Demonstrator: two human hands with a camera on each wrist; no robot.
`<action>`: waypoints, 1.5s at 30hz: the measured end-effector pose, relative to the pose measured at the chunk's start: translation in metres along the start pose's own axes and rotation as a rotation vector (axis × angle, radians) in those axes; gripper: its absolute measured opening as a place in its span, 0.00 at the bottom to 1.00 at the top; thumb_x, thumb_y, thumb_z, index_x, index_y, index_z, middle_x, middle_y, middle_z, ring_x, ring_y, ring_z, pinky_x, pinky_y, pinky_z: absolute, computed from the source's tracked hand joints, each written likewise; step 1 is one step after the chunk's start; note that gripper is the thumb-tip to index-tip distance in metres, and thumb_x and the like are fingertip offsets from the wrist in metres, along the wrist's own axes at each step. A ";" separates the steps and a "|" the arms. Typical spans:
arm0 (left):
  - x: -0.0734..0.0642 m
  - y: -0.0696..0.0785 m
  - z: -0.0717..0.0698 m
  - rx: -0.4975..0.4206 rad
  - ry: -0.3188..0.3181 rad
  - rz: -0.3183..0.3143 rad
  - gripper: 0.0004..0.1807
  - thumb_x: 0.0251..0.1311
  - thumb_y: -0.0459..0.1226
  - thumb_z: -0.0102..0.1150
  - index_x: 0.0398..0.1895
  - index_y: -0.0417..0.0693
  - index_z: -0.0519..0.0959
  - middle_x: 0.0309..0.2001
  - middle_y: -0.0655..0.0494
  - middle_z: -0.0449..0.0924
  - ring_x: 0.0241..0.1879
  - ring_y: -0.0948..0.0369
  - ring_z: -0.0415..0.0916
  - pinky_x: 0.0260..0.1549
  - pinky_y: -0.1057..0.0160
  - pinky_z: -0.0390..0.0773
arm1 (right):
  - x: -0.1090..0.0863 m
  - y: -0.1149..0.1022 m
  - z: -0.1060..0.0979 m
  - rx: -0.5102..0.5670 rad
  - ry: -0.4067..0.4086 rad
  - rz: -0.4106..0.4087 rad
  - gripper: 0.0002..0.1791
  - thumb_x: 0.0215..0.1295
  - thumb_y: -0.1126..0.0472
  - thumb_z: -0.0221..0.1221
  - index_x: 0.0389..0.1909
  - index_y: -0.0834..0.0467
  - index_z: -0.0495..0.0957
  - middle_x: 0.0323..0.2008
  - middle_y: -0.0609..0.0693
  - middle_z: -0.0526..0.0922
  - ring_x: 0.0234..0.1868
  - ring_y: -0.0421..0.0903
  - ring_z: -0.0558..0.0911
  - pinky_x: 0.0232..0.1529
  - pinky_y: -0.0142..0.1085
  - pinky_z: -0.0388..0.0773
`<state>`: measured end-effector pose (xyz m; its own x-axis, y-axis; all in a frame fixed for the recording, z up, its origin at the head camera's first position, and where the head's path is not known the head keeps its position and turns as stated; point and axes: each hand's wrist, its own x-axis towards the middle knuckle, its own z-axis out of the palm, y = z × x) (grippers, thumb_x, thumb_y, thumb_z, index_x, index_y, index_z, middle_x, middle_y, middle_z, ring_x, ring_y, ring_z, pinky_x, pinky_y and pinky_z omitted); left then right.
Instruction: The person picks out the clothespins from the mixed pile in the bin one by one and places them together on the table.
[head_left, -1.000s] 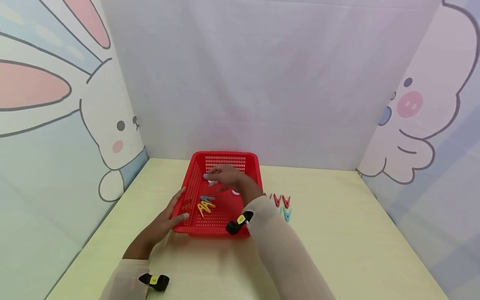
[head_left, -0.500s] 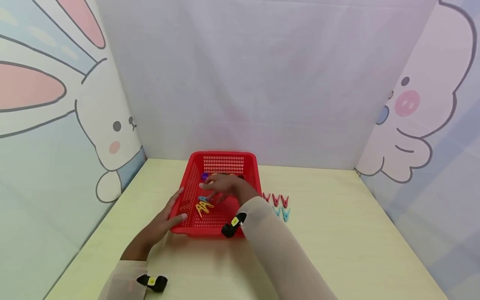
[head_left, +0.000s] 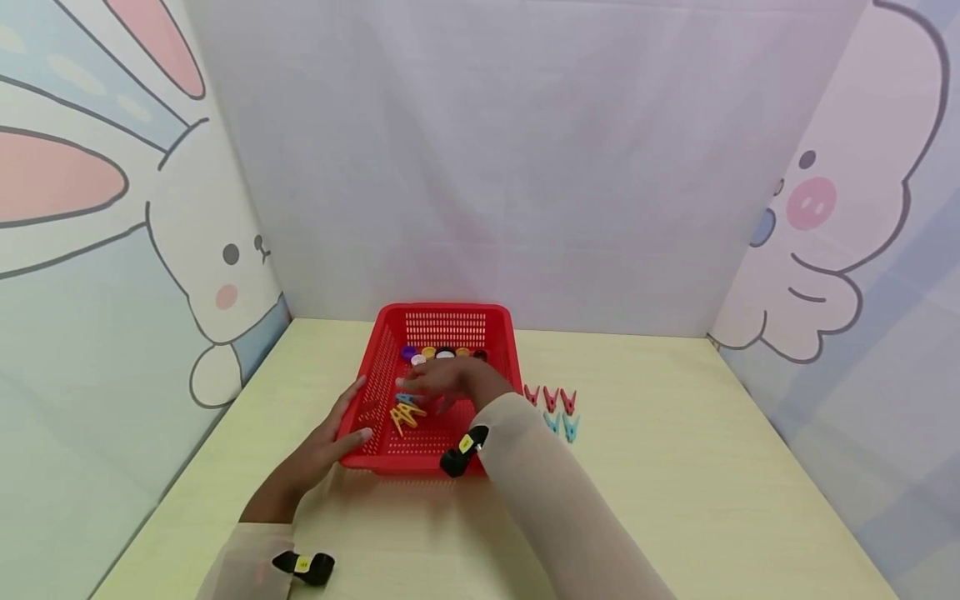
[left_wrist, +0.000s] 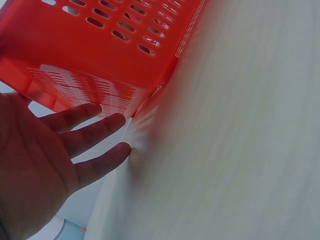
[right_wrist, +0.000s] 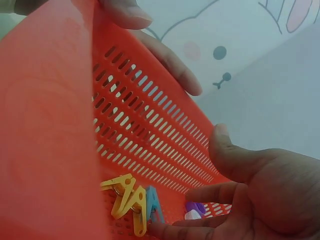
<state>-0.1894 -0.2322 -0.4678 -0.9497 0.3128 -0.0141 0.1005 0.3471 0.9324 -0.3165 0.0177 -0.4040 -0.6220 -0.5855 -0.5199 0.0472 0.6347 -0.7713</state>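
On the pale table (head_left: pixel 675 467) sits the red plastic basket with slotted walls (head_left: pixel 386 463); the left hand (head_left: pixel 327 440) rests at its left side, thumb over the rim, fingers extended. Inside, the right hand (head_left: pixel 442 377) is nearer the pegs — thumb wide of the fingers, nothing visibly held. Just left of its fingertips, on the basket floor, lies the light-blue plastic clothespin (right_wrist: pixel 154 204), long axis roughly crosswise, contact unclear, close beside two smooth yellow V-shaped plastic clothespins (right_wrist: pixel 137 212). Beyond — small round caps (head_left: pixel 408 352).
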 end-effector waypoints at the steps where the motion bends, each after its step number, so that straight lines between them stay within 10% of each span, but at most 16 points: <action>1: 0.000 0.000 0.000 -0.001 0.000 -0.003 0.59 0.72 0.42 0.66 0.91 0.67 0.33 0.83 0.33 0.53 0.72 0.36 0.72 0.55 0.54 0.91 | 0.000 0.000 0.000 -0.010 -0.005 0.002 0.37 0.78 0.40 0.63 0.81 0.49 0.69 0.75 0.53 0.78 0.74 0.59 0.80 0.67 0.56 0.85; 13: 0.000 0.001 0.000 0.014 0.001 -0.002 0.58 0.72 0.42 0.65 0.91 0.65 0.34 0.82 0.31 0.54 0.71 0.36 0.72 0.54 0.54 0.92 | -0.007 0.001 -0.001 -0.113 -0.006 -0.004 0.30 0.71 0.43 0.71 0.70 0.47 0.80 0.66 0.52 0.83 0.65 0.56 0.82 0.64 0.55 0.87; 22: -0.001 0.001 0.001 0.021 0.006 -0.005 0.58 0.72 0.42 0.65 0.91 0.66 0.34 0.82 0.32 0.55 0.70 0.38 0.73 0.54 0.54 0.92 | -0.005 0.002 0.001 -0.195 0.143 -0.042 0.35 0.67 0.42 0.74 0.72 0.49 0.79 0.60 0.48 0.85 0.63 0.55 0.83 0.68 0.57 0.85; 45: -0.003 0.002 0.002 0.009 0.013 -0.009 0.58 0.72 0.42 0.66 0.91 0.65 0.34 0.82 0.32 0.55 0.71 0.36 0.72 0.54 0.55 0.92 | 0.001 -0.001 0.002 -0.050 0.384 -0.304 0.22 0.61 0.71 0.77 0.56 0.59 0.88 0.44 0.51 0.91 0.42 0.46 0.90 0.54 0.47 0.92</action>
<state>-0.1858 -0.2303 -0.4665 -0.9544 0.2979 -0.0171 0.0949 0.3575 0.9291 -0.3162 0.0152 -0.4041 -0.8452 -0.5262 -0.0940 -0.2131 0.4929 -0.8436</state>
